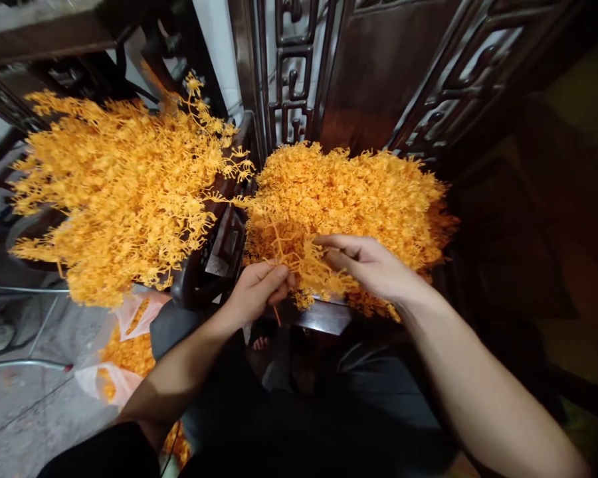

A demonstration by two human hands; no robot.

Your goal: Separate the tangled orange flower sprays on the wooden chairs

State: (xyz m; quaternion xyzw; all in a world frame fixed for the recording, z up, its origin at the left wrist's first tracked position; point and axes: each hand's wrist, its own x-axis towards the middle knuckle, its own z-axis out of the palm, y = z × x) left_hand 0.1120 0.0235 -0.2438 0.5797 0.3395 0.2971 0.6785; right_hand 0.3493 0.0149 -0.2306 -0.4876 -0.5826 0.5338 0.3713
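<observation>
My left hand (262, 289) is closed in a pinch around the thin stem of an orange plastic sprig (278, 240), whose lower end pokes out beneath the fingers. My right hand (366, 262) is closed at the sprig's right side, with thumb and fingers on its small spidery orange pieces; the exact contact is partly hidden. Just behind both hands a big heap of the same orange plastic pieces (349, 192) covers the dark wooden seat (323, 317).
At the left, a bushy pile of finished-looking orange branches (124, 192) lies across a chair arm. Below it, a translucent plastic bag (117, 382) on the grey floor (24, 405) holds more orange pieces. Behind the heap rises a carved dark wooden backrest (363, 66).
</observation>
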